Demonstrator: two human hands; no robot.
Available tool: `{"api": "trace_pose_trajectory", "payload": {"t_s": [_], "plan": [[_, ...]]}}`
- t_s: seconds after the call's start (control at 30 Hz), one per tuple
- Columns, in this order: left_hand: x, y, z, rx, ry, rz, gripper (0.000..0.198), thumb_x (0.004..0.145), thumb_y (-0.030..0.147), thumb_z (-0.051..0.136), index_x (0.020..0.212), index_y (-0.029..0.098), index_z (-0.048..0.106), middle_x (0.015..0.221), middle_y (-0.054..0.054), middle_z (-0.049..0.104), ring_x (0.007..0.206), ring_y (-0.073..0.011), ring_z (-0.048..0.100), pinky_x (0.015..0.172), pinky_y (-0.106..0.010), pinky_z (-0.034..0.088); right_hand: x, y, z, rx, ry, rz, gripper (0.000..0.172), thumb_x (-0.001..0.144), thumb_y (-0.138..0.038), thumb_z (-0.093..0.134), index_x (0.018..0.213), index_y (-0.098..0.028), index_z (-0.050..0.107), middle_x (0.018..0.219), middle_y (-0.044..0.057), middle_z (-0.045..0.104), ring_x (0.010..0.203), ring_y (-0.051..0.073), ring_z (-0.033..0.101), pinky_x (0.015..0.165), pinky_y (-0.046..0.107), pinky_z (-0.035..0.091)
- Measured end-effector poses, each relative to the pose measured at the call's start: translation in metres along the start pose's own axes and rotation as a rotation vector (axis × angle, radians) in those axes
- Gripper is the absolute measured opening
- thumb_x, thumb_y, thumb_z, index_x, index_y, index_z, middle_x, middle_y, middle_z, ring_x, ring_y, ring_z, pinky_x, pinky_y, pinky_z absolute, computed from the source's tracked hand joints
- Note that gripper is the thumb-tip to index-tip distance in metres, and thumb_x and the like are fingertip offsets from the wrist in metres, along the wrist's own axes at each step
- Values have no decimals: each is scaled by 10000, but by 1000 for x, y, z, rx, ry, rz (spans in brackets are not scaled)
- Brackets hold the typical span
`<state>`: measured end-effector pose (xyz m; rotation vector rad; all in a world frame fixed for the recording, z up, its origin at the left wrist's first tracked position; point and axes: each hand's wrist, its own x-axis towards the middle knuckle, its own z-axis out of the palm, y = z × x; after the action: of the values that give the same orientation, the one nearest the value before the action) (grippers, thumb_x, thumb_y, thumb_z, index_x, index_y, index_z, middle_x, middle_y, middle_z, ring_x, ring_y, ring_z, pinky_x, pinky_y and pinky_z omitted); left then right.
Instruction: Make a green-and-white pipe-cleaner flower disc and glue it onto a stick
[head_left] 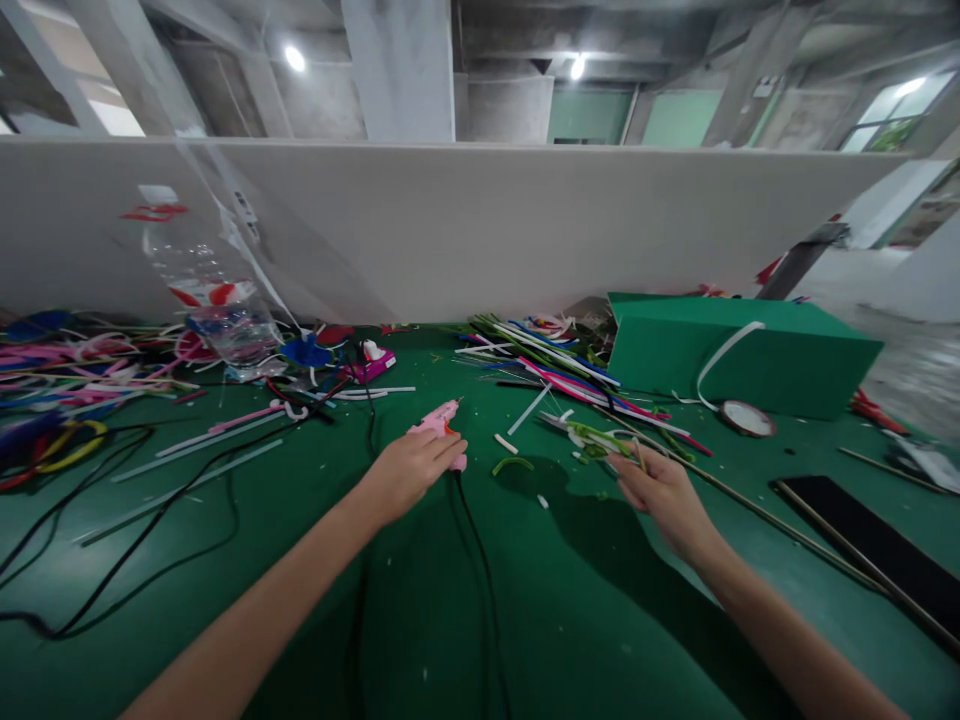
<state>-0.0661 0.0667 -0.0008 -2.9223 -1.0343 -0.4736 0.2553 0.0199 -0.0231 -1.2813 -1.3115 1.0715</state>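
Over glossy table (555, 630), 2 hands (409, 472) (660, 492), pistol-shaped tool (436, 416), green strips (596, 437)

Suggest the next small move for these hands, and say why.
Probably bring the green strips closer to the front of the pink glue gun. The left hand is around the gun, while the right hand holds the strips off to the side, so the two stand apart; closing that gap seems a sensible small step.

2 round lamps (295, 58) glare; shadows (622, 560) cross the green table (424, 600); edges bend.
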Motion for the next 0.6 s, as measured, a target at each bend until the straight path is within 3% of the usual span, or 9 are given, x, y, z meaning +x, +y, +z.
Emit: {"api": "trace_pose_trajectory", "payload": {"t_s": [0.07,0.13,0.2,0.23,0.33,0.4,0.5,0.6], "plan": [[0,29,5,-96,40,-83,404,840,50,365,1187,173,530,1142,-116,638,1038,-241,572,860,-402,448,0,0,2,6,-5,9,229,817,-391,572,740,-192,488,440,-106,268,366,65,216,390,213,138],[3,62,11,-269,39,-163,352,908,158,320,1219,192,483,1045,-98,675,805,-170,645,668,-285,511,-2,-1,4,-10,-27,4,188,816,-361,572,773,-180,542,429,-102,284,359,66,229,383,208,146],[9,88,16,-1037,-66,-400,344,931,284,300,1219,189,464,906,-96,697,530,-128,606,413,-212,427,-7,-3,6,-94,-85,-77,127,811,-284,573,829,-169,622,457,-65,424,370,75,313,384,204,204],[11,98,18,-1344,-106,-506,361,928,331,308,1212,172,465,904,-115,688,530,-127,601,382,-193,387,-10,-5,8,-153,-126,-154,128,809,-233,561,865,-172,658,510,-36,519,393,85,380,397,205,252],[14,109,21,-1846,-88,-701,288,887,298,439,1099,133,545,901,-116,660,621,-129,612,450,-189,423,-21,-8,14,-292,-266,-444,265,818,-119,490,943,-210,705,690,14,685,491,113,538,486,215,374],[11,108,22,-1954,-64,-730,208,831,188,526,1021,131,589,843,-82,651,664,-135,617,527,-210,463,-27,-8,19,-318,-350,-586,313,836,-103,452,986,-223,698,666,14,698,500,117,569,508,213,397],[4,105,21,-1967,-34,-726,260,778,98,558,1030,148,595,865,-74,646,699,-148,614,559,-238,489,-30,-5,21,-358,-419,-689,342,858,-98,415,1028,-228,682,635,17,689,488,112,563,501,211,391],[0,103,18,-1913,-113,-640,320,739,102,607,1055,149,586,861,-79,634,717,-171,614,498,-224,488,-30,-2,18,-417,-429,-734,335,872,-117,410,1040,-233,675,600,18,664,463,113,521,485,226,360]]}}
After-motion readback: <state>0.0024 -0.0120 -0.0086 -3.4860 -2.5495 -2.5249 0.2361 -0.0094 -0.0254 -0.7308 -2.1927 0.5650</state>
